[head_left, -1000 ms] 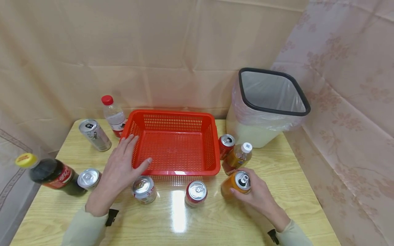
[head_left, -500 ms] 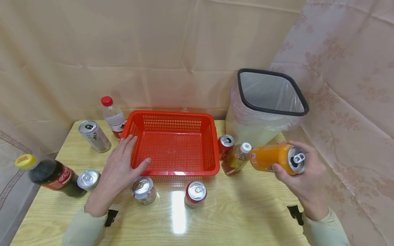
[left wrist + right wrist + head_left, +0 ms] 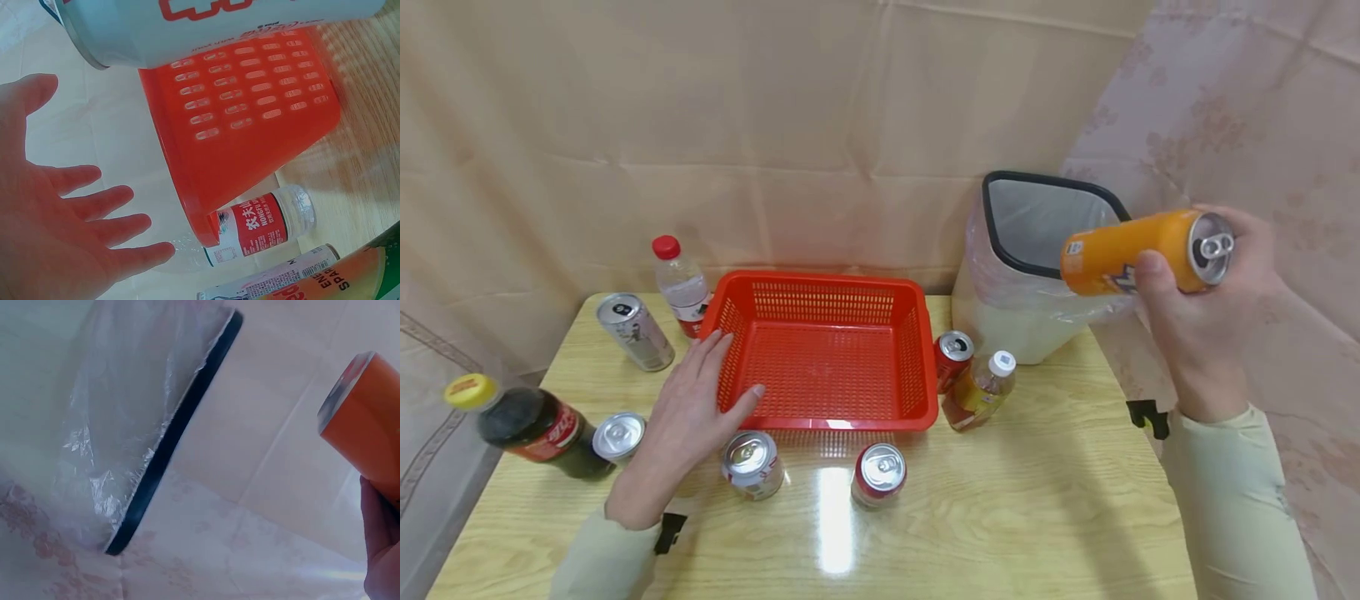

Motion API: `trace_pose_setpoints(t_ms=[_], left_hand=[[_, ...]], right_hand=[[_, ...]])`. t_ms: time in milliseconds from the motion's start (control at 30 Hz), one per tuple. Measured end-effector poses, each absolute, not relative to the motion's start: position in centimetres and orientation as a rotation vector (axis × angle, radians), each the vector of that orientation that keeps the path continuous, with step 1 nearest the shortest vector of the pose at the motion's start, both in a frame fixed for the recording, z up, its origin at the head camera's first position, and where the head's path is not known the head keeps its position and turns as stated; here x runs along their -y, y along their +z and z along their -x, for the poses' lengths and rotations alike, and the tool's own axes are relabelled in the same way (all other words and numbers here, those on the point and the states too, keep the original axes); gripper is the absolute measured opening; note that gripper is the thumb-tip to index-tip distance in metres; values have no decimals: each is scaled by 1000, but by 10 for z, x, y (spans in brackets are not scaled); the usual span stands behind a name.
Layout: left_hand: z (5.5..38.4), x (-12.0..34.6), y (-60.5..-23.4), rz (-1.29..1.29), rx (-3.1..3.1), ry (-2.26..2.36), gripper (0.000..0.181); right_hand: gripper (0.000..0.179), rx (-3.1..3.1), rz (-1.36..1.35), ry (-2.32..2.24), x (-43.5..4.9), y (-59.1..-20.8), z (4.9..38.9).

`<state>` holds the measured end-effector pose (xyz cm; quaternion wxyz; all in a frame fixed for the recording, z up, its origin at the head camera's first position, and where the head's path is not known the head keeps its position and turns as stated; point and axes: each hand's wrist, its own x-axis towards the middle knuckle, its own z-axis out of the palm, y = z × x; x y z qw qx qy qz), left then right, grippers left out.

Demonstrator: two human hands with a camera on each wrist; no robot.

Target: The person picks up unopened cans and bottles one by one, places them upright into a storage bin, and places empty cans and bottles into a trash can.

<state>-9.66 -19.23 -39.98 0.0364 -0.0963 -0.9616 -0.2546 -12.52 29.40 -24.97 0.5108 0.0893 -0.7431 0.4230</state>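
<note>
My right hand point(image 3: 1210, 308) grips an orange soda can point(image 3: 1131, 250), opened at its top, raised in the air and tipped on its side. In the head view the can overlaps the front right of the black rim of the waste bin point(image 3: 1030, 321); the right wrist view shows it apart from the rim point(image 3: 178, 431). My left hand point(image 3: 688, 417) is spread, its fingers by the left side of the red plastic basket point(image 3: 823, 425); whether they touch it I cannot tell. A white can point(image 3: 752, 467) stands just right of that wrist.
Left: a cola bottle point(image 3: 542, 429), a silver-topped can point(image 3: 619, 437), a tall opened can point(image 3: 636, 332) and a red-capped water bottle point(image 3: 685, 287). Right of the basket: a red can point(image 3: 953, 360) and a white-capped bottle point(image 3: 979, 393). A red-and-silver can point(image 3: 878, 477) stands in front.
My right hand has lifted the orange can off the table, tilted it sideways and carried it up and right to the bin. My left hand has stayed in place.
</note>
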Motion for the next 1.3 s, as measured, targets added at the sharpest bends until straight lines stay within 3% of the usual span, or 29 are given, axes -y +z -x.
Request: trace_pose_setpoints(t_ms=[133, 367, 733, 933, 1133, 1300], left_hand=[[96, 194, -400, 290, 2950, -773, 88], [95, 194, -401, 287, 2944, -778, 87], [93, 193, -403, 236, 2957, -795, 87], [93, 192, -403, 223, 2957, -800, 89], [93, 190, -405, 218, 2960, -805, 90], [96, 189, -410, 204, 2938, -820, 95]], right_hand=[[45, 1949, -35, 965, -300, -246, 155], [70, 2363, 178, 903, -306, -250, 208], [87, 2883, 81, 673, -316, -270, 257], [83, 3009, 40, 567, -322, -276, 265], [113, 3017, 83, 654, -325, -275, 257], [102, 2846, 91, 753, -324, -271, 241]])
